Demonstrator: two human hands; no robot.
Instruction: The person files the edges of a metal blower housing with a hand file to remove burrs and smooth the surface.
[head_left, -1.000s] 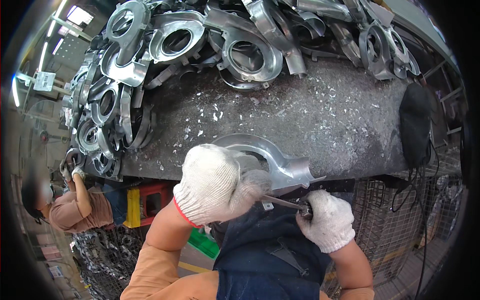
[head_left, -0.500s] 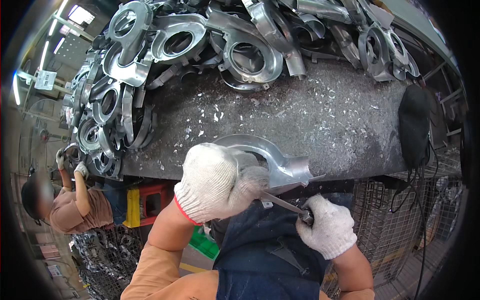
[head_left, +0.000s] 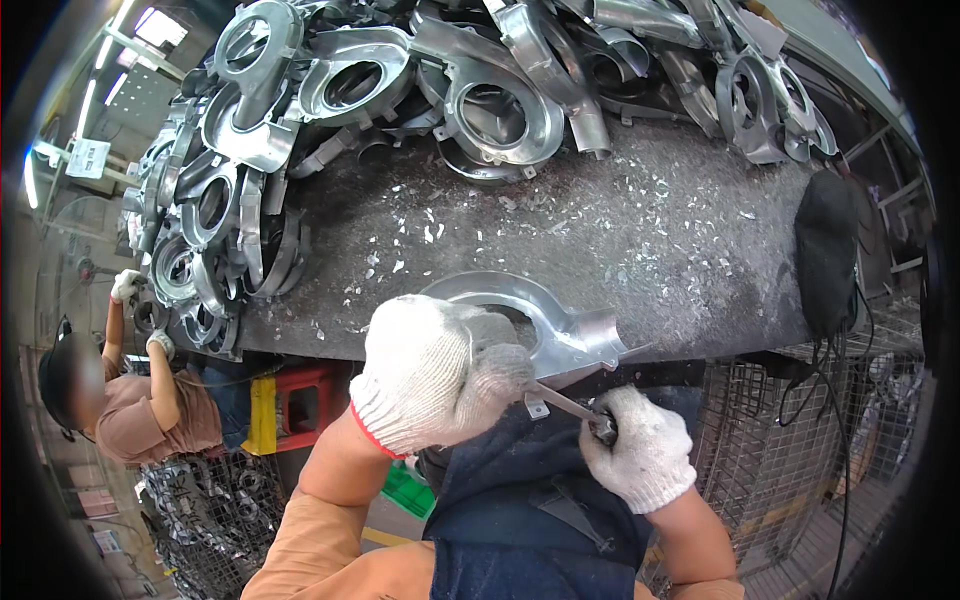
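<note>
My left hand [head_left: 440, 370], in a white knit glove with a red cuff edge, is closed around the near-left side of a silver metal housing [head_left: 585, 340]. This ring-shaped casting with a short spout lies at the table's near edge, partly hidden by the glove. My right hand [head_left: 640, 450], gloved too, is closed on the dark handle of a hand file [head_left: 567, 402]. Its narrow flat blade slants up and left to the housing's near rim, by my left thumb. The blade's tip is hidden there. A small tab with a hole shows just below the blade.
Similar castings [head_left: 495, 120] are heaped along the table's far side and left end. Metal flakes litter the dark tabletop [head_left: 640, 240]. A black cloth-like bundle [head_left: 828, 250] hangs at the right, with cables below. Wire cages [head_left: 760, 450] stand lower right. A co-worker [head_left: 150, 410] handles a part at left.
My right hand has shifted slightly left and up with the file. My left hand and the housing have barely moved. The co-worker's far hand has risen.
</note>
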